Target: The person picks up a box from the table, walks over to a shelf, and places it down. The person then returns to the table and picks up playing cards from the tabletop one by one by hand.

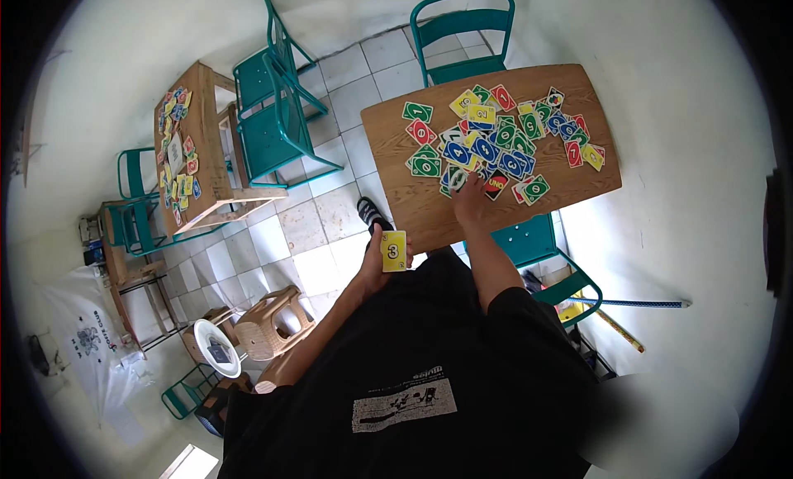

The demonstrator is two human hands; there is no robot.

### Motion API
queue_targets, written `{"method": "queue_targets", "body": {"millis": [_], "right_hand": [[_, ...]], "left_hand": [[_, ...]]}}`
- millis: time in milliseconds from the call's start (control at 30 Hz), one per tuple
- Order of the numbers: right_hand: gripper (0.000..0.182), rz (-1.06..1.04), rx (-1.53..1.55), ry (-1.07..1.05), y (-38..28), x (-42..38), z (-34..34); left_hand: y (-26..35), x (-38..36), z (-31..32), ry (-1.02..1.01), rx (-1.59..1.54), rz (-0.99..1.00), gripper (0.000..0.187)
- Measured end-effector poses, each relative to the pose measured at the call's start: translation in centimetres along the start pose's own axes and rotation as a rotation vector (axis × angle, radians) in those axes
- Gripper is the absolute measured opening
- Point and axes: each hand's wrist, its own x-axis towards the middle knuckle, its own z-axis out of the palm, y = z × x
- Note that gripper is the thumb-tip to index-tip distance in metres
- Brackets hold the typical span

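In the head view my left hand (377, 260) is closed round a yellow card (394, 251) with a 3 on its face, held low by the front edge of the wooden table (421, 206). My right hand (469, 200) reaches over the table and touches the near side of a spread heap of cards, at a green and white card (457, 178); its fingertips are too small to make out. Just right of those fingers lies a black and red UNO card (496, 184). Blue, green, yellow and red cards overlap across the heap, among them a yellow 2 (481, 115).
Green metal chairs stand behind (462, 22) and in front (529, 239) of the table. At the left is a second wooden table (209, 149) with more cards, beside other green chairs (273, 136). A brown plastic stool (268, 326) and a white round plate-like object (201, 348) are lower left.
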Motion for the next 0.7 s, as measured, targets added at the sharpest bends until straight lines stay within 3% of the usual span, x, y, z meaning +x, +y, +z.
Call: {"method": "queue_targets", "body": {"millis": [100, 233, 367, 467, 567, 700], "right_hand": [[0.07, 0.054, 0.16, -0.122, -0.1, 0.4, -0.9], [0.065, 0.023, 0.359, -0.083, 2.0, 0.9, 0.8], [0.046, -0.014, 0.335, -0.136, 3.2, -0.3, 0.7], [0.035, 0.052, 0.703, -0.192, 3.7, -2.2, 0.6], [0.028, 0.096, 0.666, -0.38, 4.1, -3.2, -0.1], [0.025, 0.103, 0.793, -0.404, 2.5, -4.9, -2.6]], "left_hand": [[0.1, -0.6, 0.1, 0.021, -0.002, -0.004, 0.08], [0.5, -0.6, -0.4, -0.041, -0.04, -0.001, 0.079], [0.6, -0.5, -0.6, -0.037, -0.035, 0.035, 0.078], [0.5, 0.1, -1.1, -0.034, -0.063, 0.025, 0.078], [0.8, 1.3, -1.1, -0.05, -0.045, 0.038, 0.078], [2.3, 2.9, -0.2, -0.064, -0.008, 0.016, 0.077]]}}
